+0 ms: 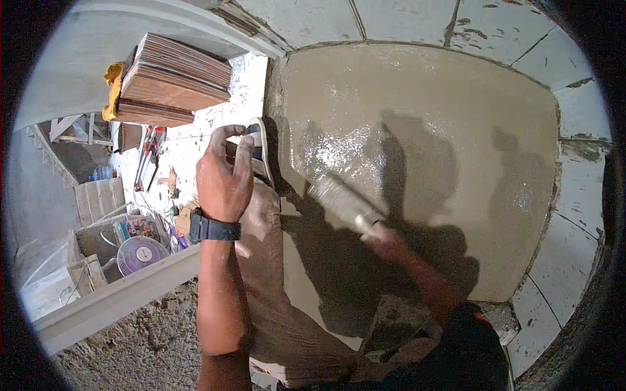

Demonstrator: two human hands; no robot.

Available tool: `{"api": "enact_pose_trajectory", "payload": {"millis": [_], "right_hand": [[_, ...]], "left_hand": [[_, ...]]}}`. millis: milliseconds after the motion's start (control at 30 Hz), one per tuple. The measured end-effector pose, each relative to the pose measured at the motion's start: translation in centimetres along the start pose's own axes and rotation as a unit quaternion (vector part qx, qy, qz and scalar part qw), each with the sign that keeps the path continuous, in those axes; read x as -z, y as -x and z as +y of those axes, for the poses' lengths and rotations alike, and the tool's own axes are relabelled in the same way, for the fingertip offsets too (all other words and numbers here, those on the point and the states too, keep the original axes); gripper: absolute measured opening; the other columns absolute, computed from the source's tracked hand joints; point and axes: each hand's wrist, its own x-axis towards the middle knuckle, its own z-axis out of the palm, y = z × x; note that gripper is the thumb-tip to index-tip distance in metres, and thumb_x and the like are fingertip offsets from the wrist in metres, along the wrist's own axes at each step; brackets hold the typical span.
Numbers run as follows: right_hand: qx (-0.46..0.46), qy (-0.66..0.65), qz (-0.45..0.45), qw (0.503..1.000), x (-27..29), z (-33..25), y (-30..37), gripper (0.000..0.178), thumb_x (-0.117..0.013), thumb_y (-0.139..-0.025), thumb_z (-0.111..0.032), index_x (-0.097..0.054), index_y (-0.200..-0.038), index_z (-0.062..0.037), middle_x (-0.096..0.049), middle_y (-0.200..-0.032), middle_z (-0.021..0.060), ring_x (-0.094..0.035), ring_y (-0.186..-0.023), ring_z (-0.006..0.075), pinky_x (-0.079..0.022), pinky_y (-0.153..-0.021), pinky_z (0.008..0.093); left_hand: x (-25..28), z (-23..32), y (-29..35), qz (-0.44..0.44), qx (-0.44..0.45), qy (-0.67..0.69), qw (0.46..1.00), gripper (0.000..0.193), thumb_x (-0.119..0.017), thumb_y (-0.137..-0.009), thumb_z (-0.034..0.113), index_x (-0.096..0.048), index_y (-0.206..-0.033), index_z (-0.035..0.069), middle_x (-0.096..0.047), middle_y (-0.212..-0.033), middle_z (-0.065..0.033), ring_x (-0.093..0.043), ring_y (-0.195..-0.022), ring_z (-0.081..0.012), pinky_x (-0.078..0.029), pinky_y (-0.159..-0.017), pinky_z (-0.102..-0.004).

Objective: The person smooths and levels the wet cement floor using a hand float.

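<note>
My right hand (386, 238) grips the handle of a metal trowel (342, 199), blurred by motion, whose blade lies on a patch of wet grey mortar (443, 111) spread over the floor. My left hand (225, 171) rests on my bent knee, fingers curled over the toe of my shoe (257, 138). A black watch (215, 229) sits on the left wrist. My brown trouser leg (274, 287) runs between the two arms.
Pale floor tiles (574, 228) border the mortar on the right and top. A stack of brown tiles (171, 81) sits upper left beside a yellow cloth (114, 85). A ledge (117, 293) drops off left, with a small fan (140, 254) and clutter below.
</note>
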Motion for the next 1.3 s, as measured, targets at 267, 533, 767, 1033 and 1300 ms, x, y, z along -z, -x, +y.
{"api": "enact_pose_trajectory", "payload": {"millis": [267, 533, 767, 1033, 1300], "right_hand": [[0.180, 0.067, 0.010, 0.981, -8.6, -2.5, -5.8, 0.057, -0.039, -0.090, -0.045, -0.040, -0.122, 0.0026, -0.056, -0.109, 0.0225, -0.055, -0.101, 0.0387, -0.040, -0.089, 0.0458], [0.020, -0.010, 0.253, 0.967, 2.0, -3.7, -6.3, 0.049, -0.050, -0.085, -0.043, -0.049, -0.104, 0.0029, -0.058, -0.085, 0.0285, -0.057, -0.081, 0.0446, -0.045, -0.072, 0.0488], [-0.037, -0.071, 0.419, 0.904, 14.0, 3.2, 0.4, 0.043, -0.054, -0.085, -0.038, -0.054, -0.102, 0.0015, -0.058, -0.088, 0.0176, -0.056, -0.082, 0.0293, -0.045, -0.072, 0.0402], [-0.115, -0.245, 0.561, 0.782, 23.1, 11.7, 14.8, 0.030, -0.057, -0.084, -0.032, -0.056, -0.087, -0.0024, -0.053, -0.064, -0.0004, -0.051, -0.057, 0.0153, -0.043, -0.051, 0.0333], [-0.093, 0.087, 0.160, 0.979, 16.6, 12.9, 21.9, 0.041, -0.058, -0.080, -0.031, -0.050, -0.113, -0.0076, -0.058, -0.098, 0.0113, -0.056, -0.087, 0.0251, -0.046, -0.078, 0.0374]], "left_hand": [[-1.7, 1.3, 0.2, -0.040, -0.036, -0.006, 0.999, 0.017, -0.056, -0.083, 0.010, -0.055, -0.096, 0.000, -0.062, -0.068, -0.0177, -0.061, -0.060, -0.0270, -0.046, -0.058, -0.0340], [-3.0, 2.9, 0.9, -0.064, -0.079, 0.002, 0.995, 0.019, -0.054, -0.085, 0.014, -0.055, -0.096, -0.001, -0.064, -0.083, -0.0205, -0.063, -0.079, -0.0341, -0.048, -0.069, -0.0371], [-5.1, 5.6, 2.1, -0.088, -0.098, 0.015, 0.991, 0.016, -0.057, -0.083, 0.015, -0.055, -0.094, 0.003, -0.058, -0.072, -0.0203, -0.060, -0.069, -0.0336, -0.046, -0.064, -0.0385], [-7.4, 6.9, 3.3, -0.135, -0.138, -0.011, 0.981, 0.018, -0.054, -0.085, 0.013, -0.054, -0.097, 0.001, -0.060, -0.080, -0.0206, -0.059, -0.073, -0.0380, -0.045, -0.064, -0.0399], [-9.3, 8.4, 4.9, -0.162, -0.221, -0.034, 0.961, 0.020, -0.054, -0.084, 0.013, -0.054, -0.100, 0.000, -0.060, -0.089, -0.0216, -0.058, -0.082, -0.0375, -0.045, -0.073, -0.0398]]}}
